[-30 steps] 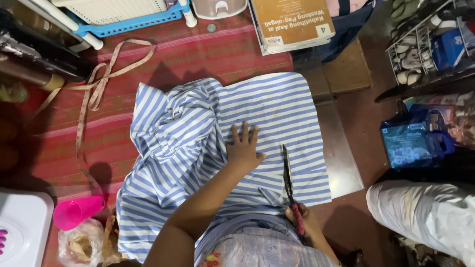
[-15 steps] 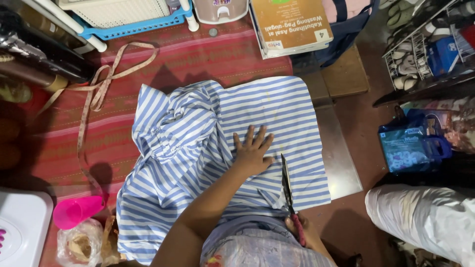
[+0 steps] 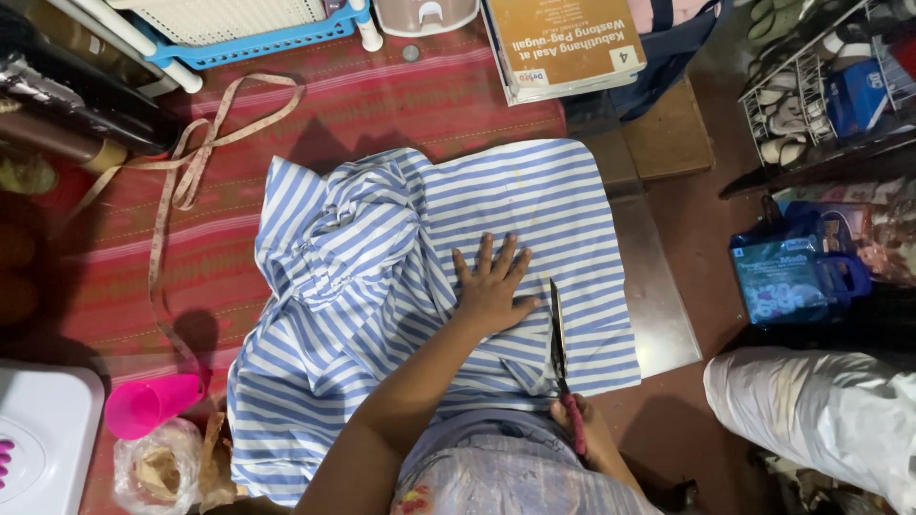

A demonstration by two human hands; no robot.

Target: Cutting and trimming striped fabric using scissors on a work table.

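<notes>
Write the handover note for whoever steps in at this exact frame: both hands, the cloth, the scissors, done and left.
Left hand: flat, fingers spread, pressing the striped cloth.
Right hand: grips the scissors, blades pointing away from the body, in the cloth beside the left hand.
Cloth: spread on the red mat, left part bunched.
Done: a cut entered from the near edge.
Left: the cloth beyond the blade tips is uncut.

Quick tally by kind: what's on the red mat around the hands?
Striped cloth: 1
Scissors: 1
Measuring tape: 1
Pink cup: 1
Book: 1
Total: 5
The left hand lies flat on the cloth; the right hand holds the scissors.
</notes>
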